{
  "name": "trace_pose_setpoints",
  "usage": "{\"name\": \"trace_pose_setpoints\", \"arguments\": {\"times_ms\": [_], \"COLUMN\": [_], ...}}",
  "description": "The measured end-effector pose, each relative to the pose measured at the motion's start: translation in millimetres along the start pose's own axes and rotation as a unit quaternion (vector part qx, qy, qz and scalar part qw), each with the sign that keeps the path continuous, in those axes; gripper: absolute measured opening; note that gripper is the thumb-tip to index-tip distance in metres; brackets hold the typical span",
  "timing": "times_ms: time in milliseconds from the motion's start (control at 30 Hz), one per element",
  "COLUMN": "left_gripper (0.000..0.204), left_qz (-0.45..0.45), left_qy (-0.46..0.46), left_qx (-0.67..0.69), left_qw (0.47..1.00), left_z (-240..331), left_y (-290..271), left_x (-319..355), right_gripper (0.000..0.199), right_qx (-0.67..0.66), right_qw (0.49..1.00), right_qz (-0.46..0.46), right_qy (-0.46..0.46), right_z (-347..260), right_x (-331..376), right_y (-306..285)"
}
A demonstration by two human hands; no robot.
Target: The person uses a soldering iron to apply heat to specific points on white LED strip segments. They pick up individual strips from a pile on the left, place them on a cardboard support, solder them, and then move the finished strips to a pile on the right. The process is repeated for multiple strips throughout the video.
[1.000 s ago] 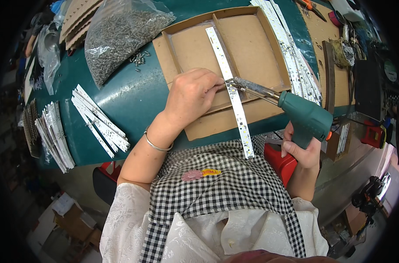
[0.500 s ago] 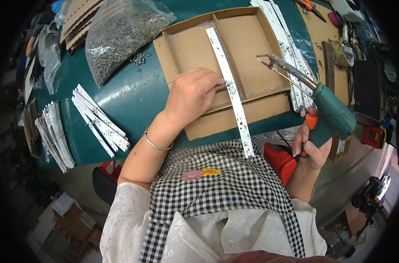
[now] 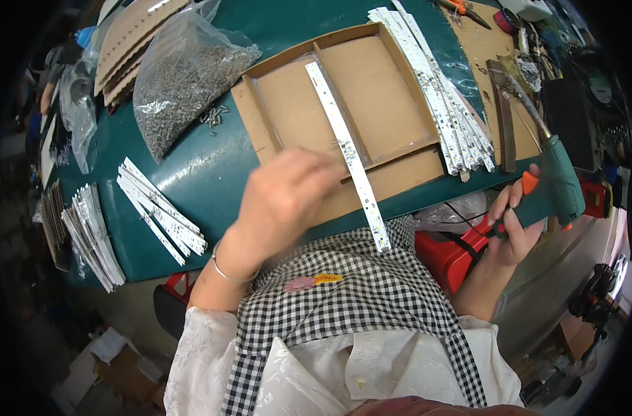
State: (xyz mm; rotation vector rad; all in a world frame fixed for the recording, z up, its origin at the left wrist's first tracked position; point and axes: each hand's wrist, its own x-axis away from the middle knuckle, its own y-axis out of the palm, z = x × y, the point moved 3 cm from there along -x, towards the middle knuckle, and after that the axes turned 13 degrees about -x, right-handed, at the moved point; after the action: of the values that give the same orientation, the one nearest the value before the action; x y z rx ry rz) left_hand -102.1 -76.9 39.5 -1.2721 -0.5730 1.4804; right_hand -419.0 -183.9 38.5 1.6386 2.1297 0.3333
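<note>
A long white LED circuit strip (image 3: 361, 182) lies slanted across the shallow cardboard tray (image 3: 316, 46), its near end over my checked apron. A tiny metal part sticks out from the strip's left edge near its middle. My left hand (image 3: 283, 194) is just left of the strip, over the tray's near side; motion smears its fingers, so I cannot tell what they hold. Off to the right, my right hand (image 3: 516, 225) grips the green handle of a soldering gun (image 3: 562, 182) with an orange trigger. Its metal tip points up and away from the strip.
A clear bag of small metal parts (image 3: 181, 90) stands back left, with loose parts (image 3: 214, 116) beside it. More LED strips lie in a left bunch (image 3: 160, 211), a far-left bundle (image 3: 94, 232) and a right stack (image 3: 434, 90). Pliers (image 3: 468, 12) rest at the back right.
My left hand has drawn back from the strip, toward me and left. The soldering gun has moved right, away from the strip, in my right hand. The whole view has shifted slightly.
</note>
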Motion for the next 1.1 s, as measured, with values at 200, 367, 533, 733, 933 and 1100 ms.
{"name": "trace_pose_setpoints", "arguments": {"times_ms": [200, 367, 533, 733, 933, 1100], "left_gripper": [0.032, 0.032, 0.033, 0.028, 0.022, 0.024], "left_qz": [-0.116, -0.133, -0.108, -0.145, -0.132, -0.145], "left_qy": [0.145, 0.186, 0.172, 0.051, -0.148, -0.211], "left_qx": [0.024, -0.018, -0.075, -0.179, -0.29, -0.281], "left_qw": [0.982, 0.973, 0.976, 0.972, 0.936, 0.925], "left_z": [40.7, 45.9, 50.2, 20.4, -27.5, -70.4], "left_y": [13.4, 10.8, -35.3, -93.4, -135.2, -132.1], "left_x": [-10.4, -10.5, 6.6, 50.1, 116.3, 156.6], "right_gripper": [0.066, 0.039, 0.044, 0.049, 0.06, 0.055], "right_qx": [0.194, 0.341, 0.566, 0.565, 0.492, 0.442], "right_qw": [0.977, 0.934, 0.816, 0.821, 0.87, 0.896], "right_qz": [0.06, 0.042, 0.021, -0.02, -0.027, -0.021], "right_qy": [-0.063, -0.101, -0.114, -0.078, -0.019, 0.037], "right_z": [15.8, 33.5, 45.6, 56.3, 65.9, 62.4], "right_x": [-15.2, -31.2, -48.2, -62.8, -73.7, -83.0], "right_y": [-20.2, -18.1, -13.1, -9.8, -27.3, -26.7]}}
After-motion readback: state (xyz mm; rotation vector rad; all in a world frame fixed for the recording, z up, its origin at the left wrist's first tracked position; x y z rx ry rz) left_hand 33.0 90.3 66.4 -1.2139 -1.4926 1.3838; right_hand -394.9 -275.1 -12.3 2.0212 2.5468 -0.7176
